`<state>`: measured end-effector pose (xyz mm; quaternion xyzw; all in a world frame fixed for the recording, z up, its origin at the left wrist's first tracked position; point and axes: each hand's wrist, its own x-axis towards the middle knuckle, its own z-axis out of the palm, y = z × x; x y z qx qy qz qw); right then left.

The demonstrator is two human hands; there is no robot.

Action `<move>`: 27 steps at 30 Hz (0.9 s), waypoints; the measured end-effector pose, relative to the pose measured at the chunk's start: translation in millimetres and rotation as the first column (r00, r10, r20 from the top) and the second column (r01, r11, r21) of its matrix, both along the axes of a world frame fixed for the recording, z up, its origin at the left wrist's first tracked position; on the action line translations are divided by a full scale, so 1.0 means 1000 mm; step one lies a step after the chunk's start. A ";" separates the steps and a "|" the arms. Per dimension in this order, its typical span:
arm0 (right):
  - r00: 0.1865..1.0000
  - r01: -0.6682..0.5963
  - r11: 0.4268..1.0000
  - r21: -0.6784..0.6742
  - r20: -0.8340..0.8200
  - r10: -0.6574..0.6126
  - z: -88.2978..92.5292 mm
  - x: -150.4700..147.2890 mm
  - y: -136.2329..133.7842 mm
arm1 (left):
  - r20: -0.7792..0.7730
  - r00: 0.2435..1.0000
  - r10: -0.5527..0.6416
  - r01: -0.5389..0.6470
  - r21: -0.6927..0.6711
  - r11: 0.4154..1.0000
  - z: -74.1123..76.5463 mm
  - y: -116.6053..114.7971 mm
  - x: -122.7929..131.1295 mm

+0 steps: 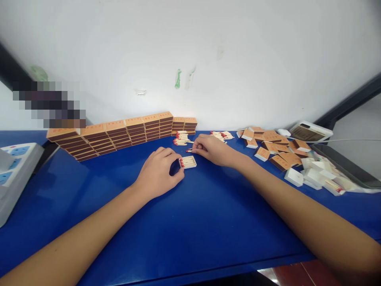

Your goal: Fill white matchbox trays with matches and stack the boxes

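Note:
A white matchbox tray (193, 167) holding red-tipped matches (187, 161) lies on the blue table. My left hand (162, 171) grips its left end between thumb and fingers. Just behind and to the right, my right hand (212, 149) pinches one or more matches (190, 150), their red heads pointing left; how many I cannot tell. Beyond the hands lies a loose pile of matches (181, 138), heads mostly to the left. A second pile (222, 136) sits farther right, partly behind my right hand.
Stacked matchboxes (119, 133) form a long row along the wall at left. Scattered matchbox sleeves (275, 145), white trays (315, 176), a white device (311, 131) and a dark phone (345, 165) occupy the right. A power strip (18, 167) stands at the left edge.

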<state>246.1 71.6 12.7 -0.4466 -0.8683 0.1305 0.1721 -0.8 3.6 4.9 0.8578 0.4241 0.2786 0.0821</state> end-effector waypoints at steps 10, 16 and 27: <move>0.992 -0.104 0.992 -0.074 -0.081 0.098 0.020 -0.005 -0.017 | 0.006 1.000 0.029 -0.029 0.021 0.999 -0.001 0.001 0.000; 0.986 -0.163 0.983 -0.087 -0.045 0.160 0.019 -0.014 -0.027 | -0.001 1.000 0.023 -0.023 0.033 0.999 -0.001 0.002 -0.001; 0.994 0.105 0.993 0.063 -0.028 -0.103 0.003 0.002 0.000 | -0.002 1.000 0.031 -0.031 0.017 0.999 -0.001 0.001 0.000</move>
